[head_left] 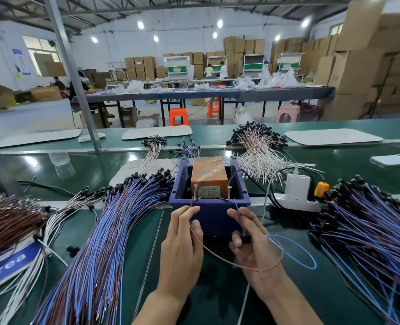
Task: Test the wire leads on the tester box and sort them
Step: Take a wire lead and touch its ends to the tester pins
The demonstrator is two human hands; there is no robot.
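Two hands: left hand (182, 245) and right hand (252, 249). One lead (217, 256) between them. One tester box (209, 174) with two screws (195, 192). One power strip (295, 204), one phone (393, 159), two orange stools (179, 116), one pink stool (288, 113).

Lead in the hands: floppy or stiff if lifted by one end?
Probably floppy yet springy: the brown wire and blue wire curve in wide loops without kinks. Likely very light: the left hand and right hand carry it by fingertip pinches.

Bright ceiling lamps (140, 25), glare on belt (88, 165), fisheye-warped edges
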